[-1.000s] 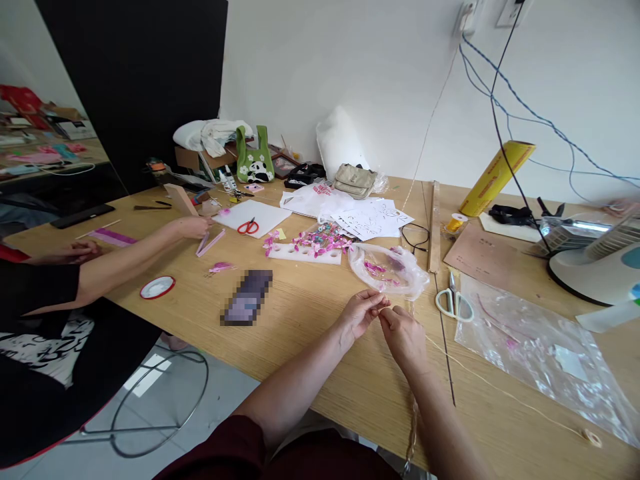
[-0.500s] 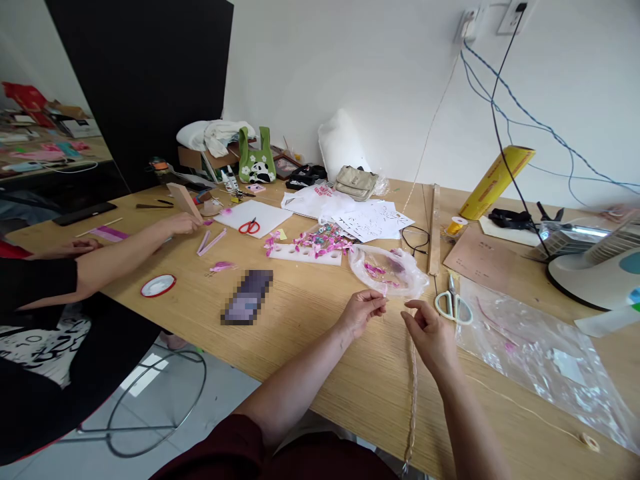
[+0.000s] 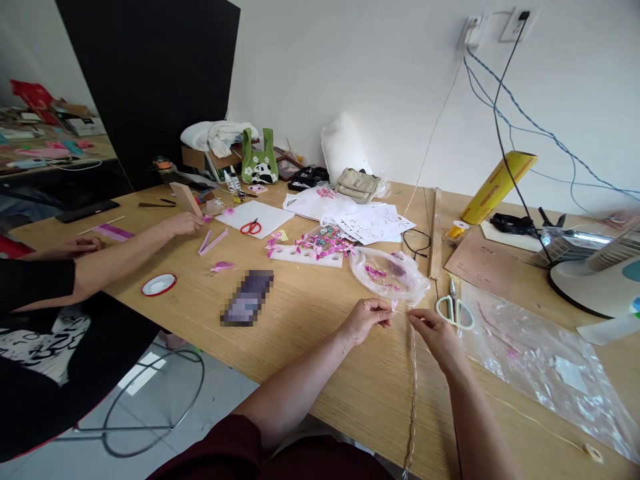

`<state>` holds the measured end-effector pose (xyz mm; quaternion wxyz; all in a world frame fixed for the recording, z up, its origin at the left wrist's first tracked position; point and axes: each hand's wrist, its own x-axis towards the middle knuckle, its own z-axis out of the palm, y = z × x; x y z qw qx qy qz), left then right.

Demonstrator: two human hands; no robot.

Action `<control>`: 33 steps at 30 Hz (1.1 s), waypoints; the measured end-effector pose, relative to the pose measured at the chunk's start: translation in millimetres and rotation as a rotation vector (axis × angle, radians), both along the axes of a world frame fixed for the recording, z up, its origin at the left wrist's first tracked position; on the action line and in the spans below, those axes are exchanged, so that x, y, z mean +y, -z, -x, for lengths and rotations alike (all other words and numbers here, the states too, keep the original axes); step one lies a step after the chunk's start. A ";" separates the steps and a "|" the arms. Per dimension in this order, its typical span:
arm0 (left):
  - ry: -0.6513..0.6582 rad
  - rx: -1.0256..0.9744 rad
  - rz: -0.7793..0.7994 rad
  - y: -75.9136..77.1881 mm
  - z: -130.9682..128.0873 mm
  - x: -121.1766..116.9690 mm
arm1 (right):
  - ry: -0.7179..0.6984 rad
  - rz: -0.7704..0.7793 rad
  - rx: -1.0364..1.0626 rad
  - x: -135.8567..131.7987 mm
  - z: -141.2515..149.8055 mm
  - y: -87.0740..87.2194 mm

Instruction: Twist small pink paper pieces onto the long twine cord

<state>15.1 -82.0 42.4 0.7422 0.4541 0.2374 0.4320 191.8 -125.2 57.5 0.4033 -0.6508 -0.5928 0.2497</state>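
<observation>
My left hand (image 3: 369, 321) is closed in a pinch on a small pale pink petal (image 3: 394, 305), which sticks up past the fingertips. Just to its right, my right hand (image 3: 433, 331) has thumb and forefinger pressed together; anything between them is too fine to make out. A twisted cord (image 3: 413, 387) hangs down between my forearms, passing close to the right fingertips. Beyond both hands lies a clear plastic bag (image 3: 417, 283) with pink petals in it. White-handled scissors (image 3: 454, 312) rest beside my right hand.
A white foam strip (image 3: 305, 257) carries pink flowers. Left of my arm lies a blurred phone (image 3: 247, 298). A co-worker's hand (image 3: 187, 225) is at a wooden block (image 3: 185, 199). Plastic sheeting (image 3: 545, 367), a yellow roll (image 3: 499, 187) and a fan-like white device (image 3: 600, 273) occupy the right.
My right thumb and forefinger, apart before, have come together. Both hands sit slightly lower, and the pink petal shows more clearly at the left fingertips.
</observation>
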 end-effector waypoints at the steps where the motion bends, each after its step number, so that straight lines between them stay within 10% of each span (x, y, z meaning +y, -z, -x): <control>1: -0.014 0.010 -0.016 0.5 -0.6 0.4 | 0.006 -0.041 -0.061 -0.8 -2.6 -3.8; 8: -0.009 0.116 -0.083 1.9 -2.3 1.3 | -0.042 -0.047 -0.128 1.0 9.6 -37.9; 15: 0.029 0.134 -0.136 0.6 -1.6 0.2 | -0.236 0.179 0.260 13.2 29.2 -31.9; 33: -0.043 0.162 -0.128 7.3 -4.0 5.5 | -0.256 0.311 0.399 3.2 25.8 -38.2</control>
